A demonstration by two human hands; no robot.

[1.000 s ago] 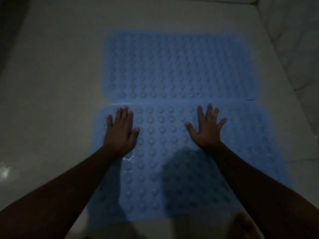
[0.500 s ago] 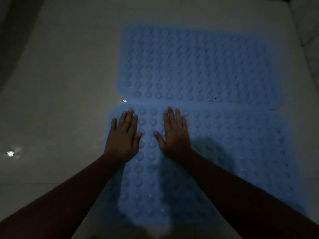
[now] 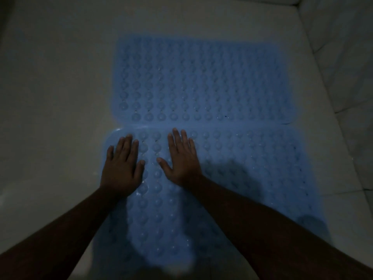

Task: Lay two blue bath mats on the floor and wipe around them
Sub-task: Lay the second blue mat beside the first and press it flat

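Two blue bath mats studded with round bumps lie flat on a pale floor, long edges touching. The far mat (image 3: 203, 81) lies across the middle of the view. The near mat (image 3: 252, 178) lies in front of it. My left hand (image 3: 122, 166) rests flat, fingers spread, on the near mat's far left corner. My right hand (image 3: 181, 158) is pressed flat on the same mat just to the right of the left one. Neither hand holds anything. My forearms cover part of the near mat.
The pale floor (image 3: 54, 102) stretches to the left and beyond the mats. A tiled wall (image 3: 343, 57) rises along the right side, close to the mats' right ends. The light is dim.
My right hand has slid left across the near mat, from its middle to close beside my left hand. My left hand has stayed at the mat's left corner.
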